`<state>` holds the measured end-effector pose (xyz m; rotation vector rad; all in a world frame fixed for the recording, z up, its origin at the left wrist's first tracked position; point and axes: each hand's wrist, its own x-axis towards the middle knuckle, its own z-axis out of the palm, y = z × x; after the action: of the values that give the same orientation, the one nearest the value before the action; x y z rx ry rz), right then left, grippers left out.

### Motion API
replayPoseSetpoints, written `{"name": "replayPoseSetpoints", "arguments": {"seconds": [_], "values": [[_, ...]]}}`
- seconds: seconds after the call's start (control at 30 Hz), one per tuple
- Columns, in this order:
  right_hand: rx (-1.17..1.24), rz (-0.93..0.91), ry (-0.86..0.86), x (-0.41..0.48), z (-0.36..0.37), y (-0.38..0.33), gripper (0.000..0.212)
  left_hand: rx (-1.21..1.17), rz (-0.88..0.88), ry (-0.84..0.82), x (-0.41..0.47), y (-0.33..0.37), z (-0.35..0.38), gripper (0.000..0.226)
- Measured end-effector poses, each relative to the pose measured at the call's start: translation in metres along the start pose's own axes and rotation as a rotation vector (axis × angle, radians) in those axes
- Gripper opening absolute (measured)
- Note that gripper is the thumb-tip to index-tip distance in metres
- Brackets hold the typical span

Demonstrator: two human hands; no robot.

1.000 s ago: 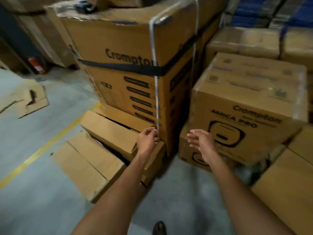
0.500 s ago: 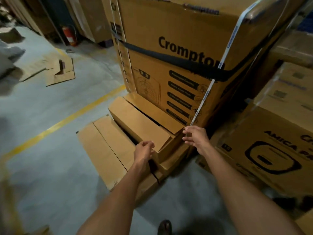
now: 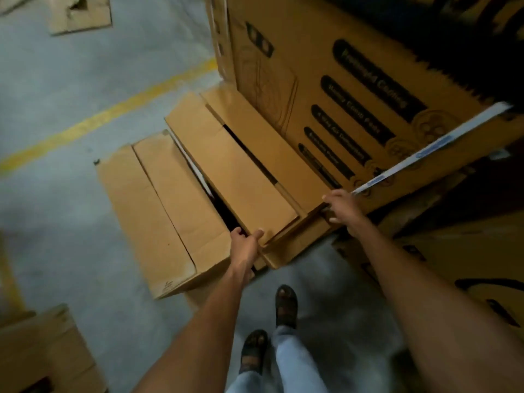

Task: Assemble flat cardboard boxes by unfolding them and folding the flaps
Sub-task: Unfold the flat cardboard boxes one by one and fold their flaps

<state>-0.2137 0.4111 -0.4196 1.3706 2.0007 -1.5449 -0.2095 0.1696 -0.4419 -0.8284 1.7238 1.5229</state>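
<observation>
A plain brown cardboard box (image 3: pixel 232 165) lies on the grey floor with its long flaps partly open and a dark gap between them. One flap (image 3: pixel 158 211) is spread flat on the floor to the left. My left hand (image 3: pixel 246 243) grips the near end of the raised middle flap, thumb on top. My right hand (image 3: pixel 341 206) holds the near right corner of the box, fingers curled over its edge, next to the big printed carton.
A tall printed carton (image 3: pixel 354 89) with a white strap (image 3: pixel 431 150) stands right behind the box. Another printed carton (image 3: pixel 467 265) is at the right. A yellow floor line (image 3: pixel 107 117) crosses the left. Cardboard pieces lie at the top left (image 3: pixel 79 15) and bottom left (image 3: pixel 42 353). My sandalled feet (image 3: pixel 286 304) are below.
The view has tilted down and closer to the box. My left hand moved onto the middle flap's end and gripped it. My right hand came down to the box's right corner.
</observation>
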Motion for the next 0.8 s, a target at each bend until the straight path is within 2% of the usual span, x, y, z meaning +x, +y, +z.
{"name": "replayPoseSetpoints", "arguments": {"seconds": [0.1,0.2,0.33,0.47,0.67,0.8], "values": [[-0.124,-0.011,-0.010,0.044,0.018,0.001,0.065,-0.021,-0.096,-0.006,0.030,-0.012,0.013,0.088],[-0.230,-0.006,-0.006,0.066,0.030,0.006,0.075,-0.038,-0.107,-0.048,0.045,-0.021,0.022,0.087],[-0.342,-0.032,0.024,0.076,0.029,0.004,0.086,-0.106,-0.082,-0.024,0.045,-0.018,0.028,0.083],[-0.349,-0.090,-0.008,0.064,0.028,-0.013,0.080,-0.164,0.050,0.040,0.028,0.002,0.012,0.079],[0.012,-0.330,-0.004,-0.004,0.036,-0.063,0.051,-0.198,0.288,0.079,-0.013,0.070,-0.037,0.076],[0.081,-0.422,0.033,-0.066,0.027,-0.095,0.050,-0.188,0.422,0.111,-0.060,0.104,-0.061,0.069]]}}
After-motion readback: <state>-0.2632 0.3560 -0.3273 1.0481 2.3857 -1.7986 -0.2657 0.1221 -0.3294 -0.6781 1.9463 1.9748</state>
